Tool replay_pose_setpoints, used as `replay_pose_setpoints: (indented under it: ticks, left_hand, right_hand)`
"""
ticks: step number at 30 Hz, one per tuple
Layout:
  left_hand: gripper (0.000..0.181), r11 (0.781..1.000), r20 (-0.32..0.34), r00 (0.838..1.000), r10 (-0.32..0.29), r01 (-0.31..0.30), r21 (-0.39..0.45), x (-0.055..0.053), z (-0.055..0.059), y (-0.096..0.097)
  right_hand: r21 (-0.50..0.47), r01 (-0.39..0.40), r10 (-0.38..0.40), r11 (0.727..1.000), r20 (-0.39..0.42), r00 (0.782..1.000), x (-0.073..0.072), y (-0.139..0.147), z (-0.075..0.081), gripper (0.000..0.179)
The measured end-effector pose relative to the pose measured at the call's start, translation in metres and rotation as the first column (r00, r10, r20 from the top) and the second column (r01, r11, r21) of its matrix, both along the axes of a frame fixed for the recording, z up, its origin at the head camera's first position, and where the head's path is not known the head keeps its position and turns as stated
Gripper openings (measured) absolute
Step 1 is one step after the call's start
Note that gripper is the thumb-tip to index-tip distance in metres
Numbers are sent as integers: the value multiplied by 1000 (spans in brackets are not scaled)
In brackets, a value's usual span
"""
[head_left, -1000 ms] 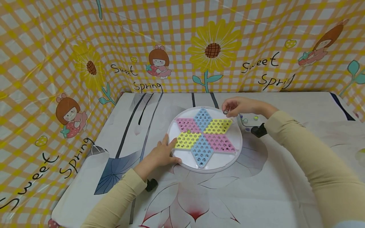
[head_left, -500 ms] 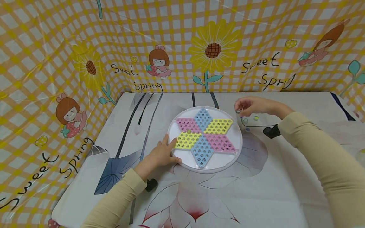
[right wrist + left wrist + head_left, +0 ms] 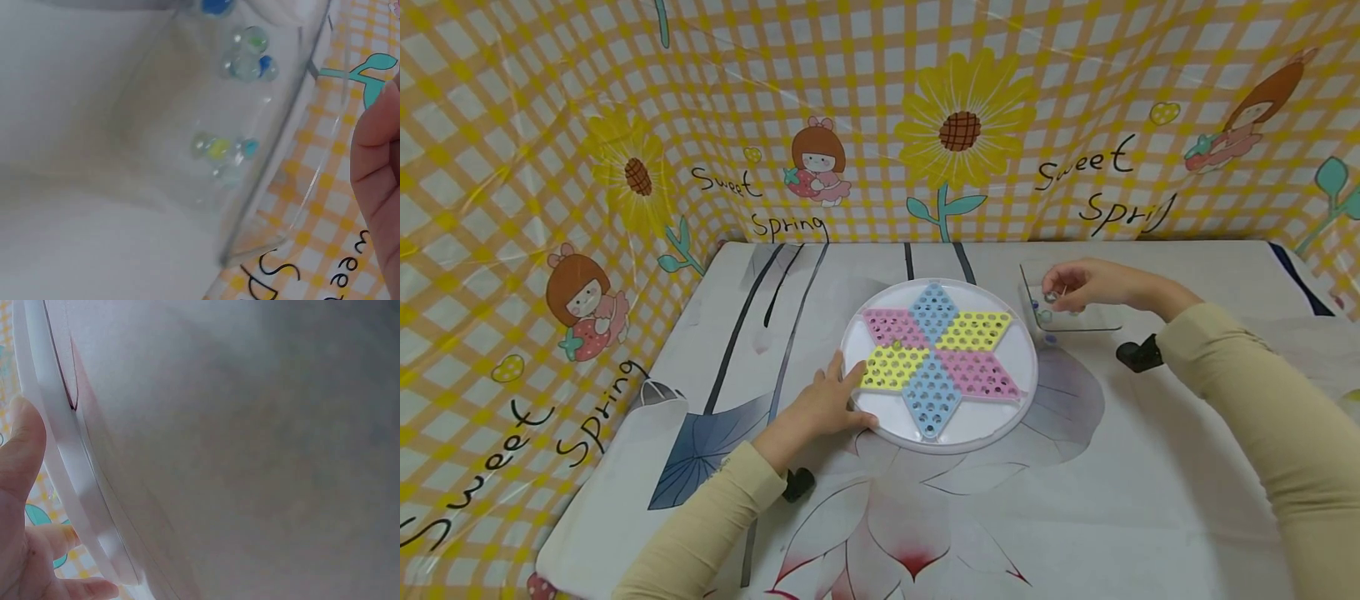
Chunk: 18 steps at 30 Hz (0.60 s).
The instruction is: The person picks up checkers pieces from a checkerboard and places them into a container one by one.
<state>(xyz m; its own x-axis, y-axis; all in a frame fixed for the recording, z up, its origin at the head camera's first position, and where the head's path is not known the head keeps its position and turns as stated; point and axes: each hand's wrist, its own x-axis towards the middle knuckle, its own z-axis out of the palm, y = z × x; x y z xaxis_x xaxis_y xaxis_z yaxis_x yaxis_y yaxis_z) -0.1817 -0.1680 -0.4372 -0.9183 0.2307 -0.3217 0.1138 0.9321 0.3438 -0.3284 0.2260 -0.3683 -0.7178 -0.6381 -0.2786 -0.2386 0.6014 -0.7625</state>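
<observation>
A round white Chinese checkers board [image 3: 988, 421] with a pink, yellow and blue star lies mid-table in the head view. On its left rim rests my left hand [image 3: 831, 400], fingers spread and thumb along the near edge. In the left wrist view, that thumb [image 3: 25, 444] touches the white rim. My right hand [image 3: 1093, 283] pinches a small shiny marble [image 3: 1049, 296] between thumb and fingers, over a clear plastic box [image 3: 1086, 330]. Several glass marbles [image 3: 219, 148] with green, blue and yellow swirls lie in the box. The right wrist view shows only part of that hand at its edge.
One yellowish marble [image 3: 896, 345] sits on the board's left side. A white cloth with a printed lotus [image 3: 910, 525] covers the table. Yellow checked fabric [image 3: 865, 100] stands as a wall behind and on the left.
My right hand has moved right, from the board's upper right edge to over the clear box, with the marble still pinched. The left hand and the board stay in place.
</observation>
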Motion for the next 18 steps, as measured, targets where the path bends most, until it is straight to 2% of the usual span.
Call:
replay_pose_setpoints:
  ticks: [5, 18]
  left_hand:
    - [90, 1000, -4, 1000, -4, 4, -3, 0, -1, 0]
    - [90, 1000, -8, 1000, -5, 5, -1, -1, -2, -1]
  right_hand:
    - [10, 12, -12, 1000, 0, 1000, 0, 10, -5, 22]
    - [71, 72, -73, 995, 13, 997, -2, 20, -15, 33]
